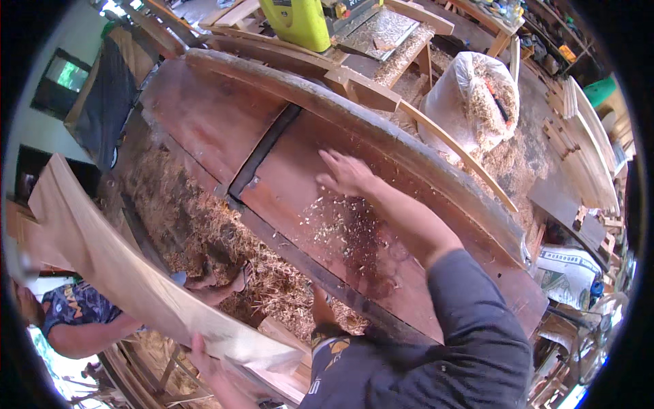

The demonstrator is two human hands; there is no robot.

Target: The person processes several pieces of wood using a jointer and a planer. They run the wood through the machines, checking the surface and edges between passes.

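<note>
My left hand (214,371) grips the lower edge of a long, curved pale wooden plank (146,276), which slants up to the left. My right arm reaches across a long reddish-brown wooden surface (204,129) with a raised rim along its far side. Just over that surface is my right hand (346,174), open with fingers apart and nothing in it. Wood chips (327,221) lie scattered below my right forearm. A dark strip (266,150) crosses the surface to the left of that hand. The underside of my left hand is hidden.
At the left another person (85,320) in a patterned shirt has an arm behind the plank. Shavings (272,290) cover the floor. Beyond the rim are a thin curved wooden strip (460,140), a white sack of shavings (470,102) and a yellow-green machine (296,24).
</note>
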